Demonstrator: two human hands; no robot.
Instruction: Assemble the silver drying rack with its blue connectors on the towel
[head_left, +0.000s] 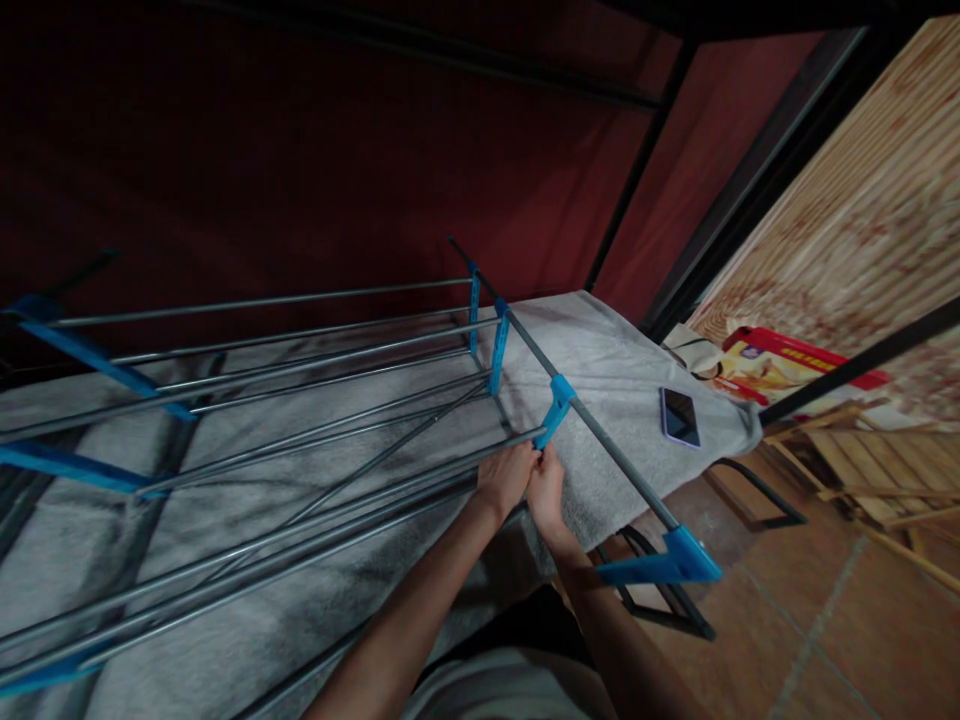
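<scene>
A rack of grey metal tubes (330,296) and blue plastic connectors lies across a grey cloth. Both my hands meet at the lower end of a blue connector (556,408), where a tube end joins it. My left hand (508,474) is closed around the tube end, just below the connector. Close against it, my right hand (547,484) has its fingers bent at the connector's lower tip; what they grip is hidden. Another blue connector (679,560) sits at the near end of the upright side tube, right of my right forearm.
A phone (681,417) lies on the grey cloth (622,350) at the right. Beyond it are a red and yellow box (799,365) and a wooden folding chair (885,470). Black metal frame bars cross the back and right, before a dark red panel (337,170).
</scene>
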